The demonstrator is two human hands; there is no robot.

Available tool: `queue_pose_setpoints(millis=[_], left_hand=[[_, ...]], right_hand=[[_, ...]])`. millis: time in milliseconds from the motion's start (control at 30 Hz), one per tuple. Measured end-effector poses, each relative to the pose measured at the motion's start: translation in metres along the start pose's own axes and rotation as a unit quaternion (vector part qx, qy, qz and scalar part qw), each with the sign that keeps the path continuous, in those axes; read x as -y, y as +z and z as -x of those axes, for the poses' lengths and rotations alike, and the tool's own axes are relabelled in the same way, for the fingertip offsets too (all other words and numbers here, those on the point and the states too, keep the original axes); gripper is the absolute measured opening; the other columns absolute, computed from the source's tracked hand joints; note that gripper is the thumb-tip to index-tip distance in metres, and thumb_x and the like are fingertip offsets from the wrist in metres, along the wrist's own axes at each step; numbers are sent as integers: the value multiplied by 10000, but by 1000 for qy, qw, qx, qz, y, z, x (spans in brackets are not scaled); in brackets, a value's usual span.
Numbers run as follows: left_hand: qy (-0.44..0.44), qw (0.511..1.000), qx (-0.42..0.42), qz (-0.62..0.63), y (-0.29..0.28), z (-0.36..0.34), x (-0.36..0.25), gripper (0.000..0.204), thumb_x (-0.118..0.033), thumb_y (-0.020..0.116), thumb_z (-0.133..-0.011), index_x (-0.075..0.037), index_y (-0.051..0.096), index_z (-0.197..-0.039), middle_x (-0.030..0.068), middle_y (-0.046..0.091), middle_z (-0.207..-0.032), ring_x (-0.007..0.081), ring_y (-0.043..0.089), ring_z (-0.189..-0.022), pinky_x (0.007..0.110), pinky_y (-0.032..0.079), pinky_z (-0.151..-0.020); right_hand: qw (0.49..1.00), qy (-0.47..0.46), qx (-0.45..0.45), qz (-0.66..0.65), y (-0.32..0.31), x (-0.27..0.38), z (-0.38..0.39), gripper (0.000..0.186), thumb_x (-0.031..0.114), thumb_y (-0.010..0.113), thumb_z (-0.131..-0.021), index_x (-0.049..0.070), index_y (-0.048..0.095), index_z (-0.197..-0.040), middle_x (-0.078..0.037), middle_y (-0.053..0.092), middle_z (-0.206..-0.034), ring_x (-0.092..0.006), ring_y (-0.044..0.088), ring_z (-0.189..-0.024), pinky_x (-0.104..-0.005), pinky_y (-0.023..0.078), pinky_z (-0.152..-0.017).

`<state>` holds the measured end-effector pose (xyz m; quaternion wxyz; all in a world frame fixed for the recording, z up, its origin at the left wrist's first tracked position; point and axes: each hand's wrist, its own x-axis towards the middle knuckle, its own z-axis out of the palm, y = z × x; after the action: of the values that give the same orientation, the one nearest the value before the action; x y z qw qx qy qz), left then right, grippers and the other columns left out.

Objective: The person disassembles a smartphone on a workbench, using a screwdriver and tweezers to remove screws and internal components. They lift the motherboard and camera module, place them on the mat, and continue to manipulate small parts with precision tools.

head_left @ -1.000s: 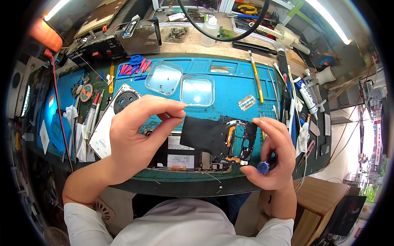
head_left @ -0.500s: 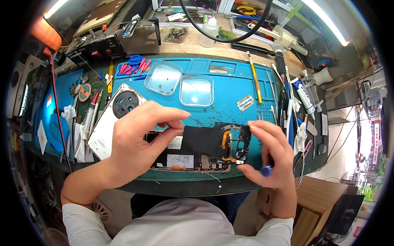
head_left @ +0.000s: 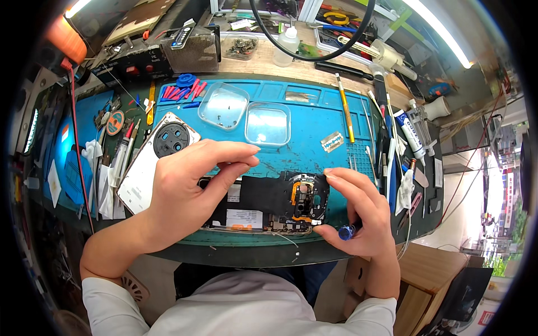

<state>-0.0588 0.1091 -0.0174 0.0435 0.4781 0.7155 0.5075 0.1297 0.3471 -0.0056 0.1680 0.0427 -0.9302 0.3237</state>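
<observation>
A black phone inner cover (head_left: pixel 258 193), a flat dark sheet with a camera frame and orange flex strip at its right end, lies over an opened phone (head_left: pixel 244 219). My right hand (head_left: pixel 361 215) grips the camera end between thumb and fingers, and a blue-ended tool (head_left: pixel 347 231), seen end-on, is tucked in its palm. Above the phone's left part hovers my left hand (head_left: pixel 193 185), thumb and forefinger brought together with nothing visible between them; its other fingers are curled out of sight. The white phone back panel (head_left: pixel 137 179) with a round black camera ring rests left of it.
Two clear plastic trays (head_left: pixel 268 124) stand on the blue mat (head_left: pixel 314 126), one holding small screws. A razor blade (head_left: pixel 332 141) lies right of them. Pink and blue drivers (head_left: pixel 182 92) sit at the back left. A yellow pen-like tool (head_left: pixel 345 106), swabs and a white tube (head_left: pixel 411 134) line the right.
The inner cover has shifted left and lower over the phone, with my right hand moving along. My left thumb and forefinger have drawn closer together.
</observation>
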Motion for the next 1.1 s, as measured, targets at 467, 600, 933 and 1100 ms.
queue_pose_setpoints(millis=[467, 600, 933, 1100], left_hand=[[10, 999, 7, -37, 0, -4, 3, 269, 85, 775, -823, -23, 751, -1068, 89, 742, -939, 200, 707, -843, 299, 569, -696], [-7, 999, 23, -38, 1, -2, 5, 257, 92, 764, -831, -17, 754, -1063, 89, 745, -941, 192, 699, -839, 294, 552, -692], [-23, 999, 29, -31, 1, -2, -3, 218, 85, 755, -850, -14, 755, -1044, 99, 747, -926, 220, 711, -829, 318, 567, -727], [-7, 999, 50, -7, 8, 3, -6, 228, 87, 763, -846, -13, 751, -1051, 110, 737, -920, 229, 710, -804, 318, 567, -690]], right_hand=[[991, 54, -118, -21, -4, -13, 8, 695, 169, 901, -705, -40, 655, -1321, -192, 636, -1368, -33, 359, -520, -183, 349, -519], [992, 54, -109, -38, -7, -11, 7, 703, 184, 901, -708, -46, 653, -1324, -193, 634, -1371, -31, 356, -526, -182, 346, -516], [999, 6, 41, -23, 2, 3, 0, 671, 175, 911, -700, 37, 672, -1312, -159, 668, -1314, -303, 736, -1042, -328, 595, -657], [998, 4, 69, 1, 5, 0, -1, 654, 195, 905, -693, 61, 685, -1294, -104, 678, -1316, -249, 743, -928, -315, 580, -621]])
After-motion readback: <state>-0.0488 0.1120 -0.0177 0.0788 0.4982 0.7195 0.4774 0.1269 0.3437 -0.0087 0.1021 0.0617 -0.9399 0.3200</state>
